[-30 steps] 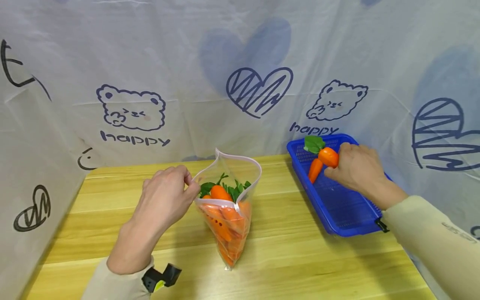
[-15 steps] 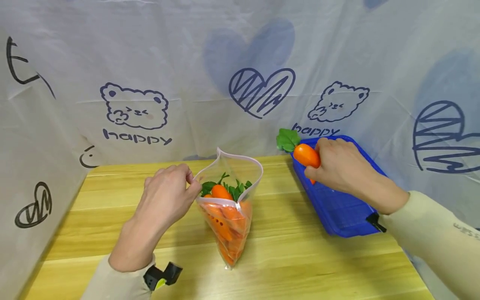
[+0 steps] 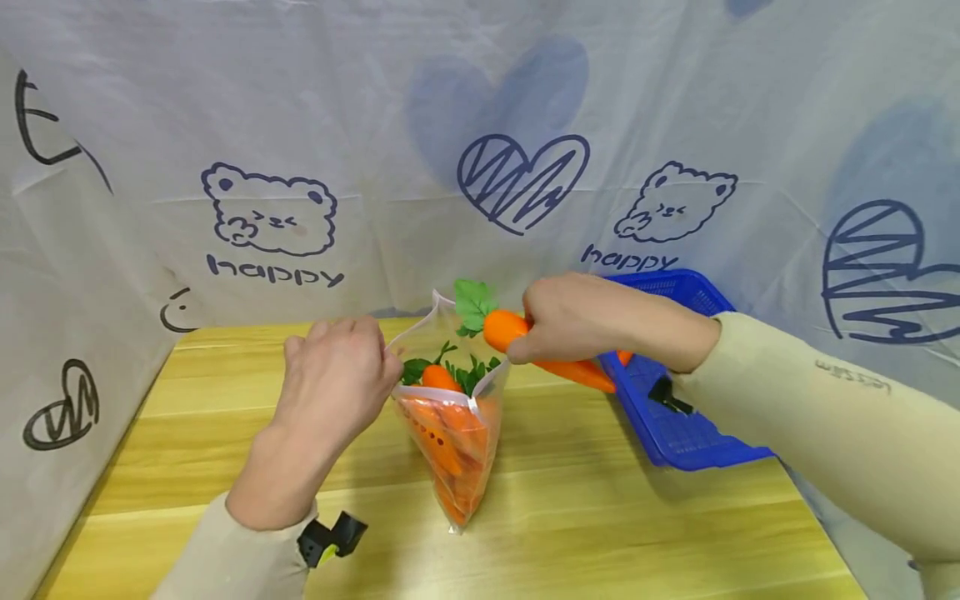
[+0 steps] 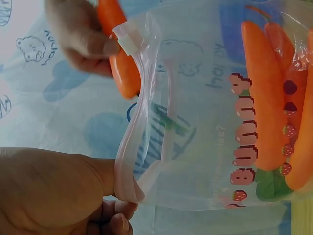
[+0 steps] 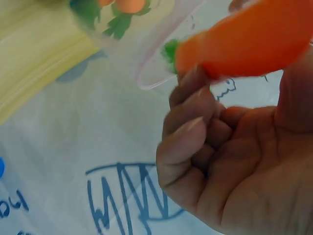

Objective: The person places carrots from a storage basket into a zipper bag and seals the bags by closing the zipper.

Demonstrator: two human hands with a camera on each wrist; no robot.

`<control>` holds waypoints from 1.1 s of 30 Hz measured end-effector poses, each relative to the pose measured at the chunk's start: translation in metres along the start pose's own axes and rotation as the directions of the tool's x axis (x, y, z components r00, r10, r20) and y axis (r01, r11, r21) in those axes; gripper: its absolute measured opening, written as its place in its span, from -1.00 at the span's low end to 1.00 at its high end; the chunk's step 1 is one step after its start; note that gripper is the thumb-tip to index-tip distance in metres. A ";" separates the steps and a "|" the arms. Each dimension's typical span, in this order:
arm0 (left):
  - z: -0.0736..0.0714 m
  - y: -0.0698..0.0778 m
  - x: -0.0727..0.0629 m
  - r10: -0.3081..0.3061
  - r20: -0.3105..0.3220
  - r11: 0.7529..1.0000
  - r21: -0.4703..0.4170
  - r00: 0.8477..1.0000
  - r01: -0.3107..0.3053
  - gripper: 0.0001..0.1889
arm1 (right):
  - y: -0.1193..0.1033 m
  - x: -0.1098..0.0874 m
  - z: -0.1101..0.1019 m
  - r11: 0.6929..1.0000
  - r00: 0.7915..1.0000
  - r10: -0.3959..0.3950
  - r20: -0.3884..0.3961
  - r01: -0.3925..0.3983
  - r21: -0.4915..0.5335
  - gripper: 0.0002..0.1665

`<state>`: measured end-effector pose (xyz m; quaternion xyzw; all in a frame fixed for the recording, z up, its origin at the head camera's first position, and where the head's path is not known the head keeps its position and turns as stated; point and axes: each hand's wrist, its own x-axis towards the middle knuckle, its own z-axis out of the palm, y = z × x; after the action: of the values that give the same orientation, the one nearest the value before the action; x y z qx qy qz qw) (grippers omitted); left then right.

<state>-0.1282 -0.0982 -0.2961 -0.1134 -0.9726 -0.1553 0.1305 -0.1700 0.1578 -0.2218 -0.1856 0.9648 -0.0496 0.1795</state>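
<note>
A clear zip bag (image 3: pixel 450 433) with a pale pink zip edge stands on the table, mouth spread, with several orange carrots and green leaves inside. My left hand (image 3: pixel 330 392) pinches the bag's left rim between thumb and fingers; the left wrist view shows the thumb over the zip edge (image 4: pixel 128 161). A carrot (image 3: pixel 577 372) with a green leafy top is gripped by my right hand (image 3: pixel 573 317) at the bag's right rim. Its leaves (image 3: pixel 474 304) overlap the bag's open mouth in the head view, and its tip points right. Strawberry prints (image 4: pixel 288 131) mark the bag.
A blue plastic basket (image 3: pixel 660 425) stands at the right of the wooden table (image 3: pixel 570 517), partly behind my right forearm; a bit of another carrot (image 3: pixel 625 357) shows in it. A white printed cloth (image 3: pixel 405 125) hangs behind and along the sides.
My right hand has lifted the carrot out of the blue basket and carried it left to the bag's mouth. The left hand keeps its hold on the rim, nearly still.
</note>
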 end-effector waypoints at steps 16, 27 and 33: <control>0.002 0.010 0.002 0.099 -0.063 0.995 0.035 0.993 -0.097 -0.78 | -0.040 0.085 0.015 0.996 0.968 -0.001 0.252 -0.022 0.088 -0.61; 0.002 0.008 0.000 0.068 -0.044 0.998 0.008 0.997 -0.067 -0.80 | -0.049 0.104 0.058 0.994 0.989 0.055 0.135 -0.067 0.084 -0.88; -0.001 -0.001 -0.002 -0.009 0.019 1.000 -0.021 1.000 0.009 -0.80 | -0.049 0.085 0.056 0.989 1.000 0.012 -0.004 -0.012 -0.145 -0.84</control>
<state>-0.1263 -0.0994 -0.2964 -0.1119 -0.9727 -0.1649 0.1193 -0.2068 0.0785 -0.2936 -0.1922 0.9672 0.0214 0.1645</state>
